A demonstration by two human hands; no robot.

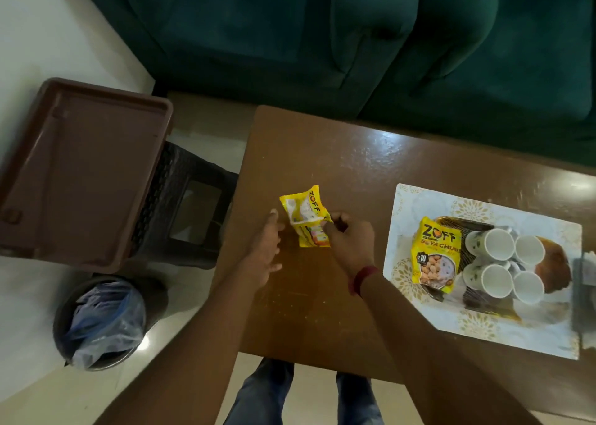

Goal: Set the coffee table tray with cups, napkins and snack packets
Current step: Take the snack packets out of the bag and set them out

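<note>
The right hand (350, 244) pinched a small yellow plastic snack packet (306, 216) printed with "ZOFF" between thumb and fingers, gripping it at its right edge and holding it just above the brown glossy wooden desk (322, 153). The left hand (266, 253) lay just beside the packet's left edge with its fingers loosely spread and gripping nothing; whether its fingertips touched the packet could not be told. A red band (362, 279) circled the right wrist.

To the right on the desk lay a white rectangular mat with gold floral patterns (419, 311). On it sat a dark tray with a golden rim (477, 305), which carried four white cups (506, 266) lying grouped together with their open mouths toward the camera. A second yellow "ZOFF" soya chunks packet (435, 256) leaned at the tray's left edge, touching the nearest cups.

Left of the desk, a large brown plastic tray (80, 173) rested on a dark woven-pattern stool (190, 205). Below it on the pale floor stood a round dark bin lined with a clear plastic bag (100, 321). A dark green sofa (322, 37) ran along the far side of the desk.
</note>
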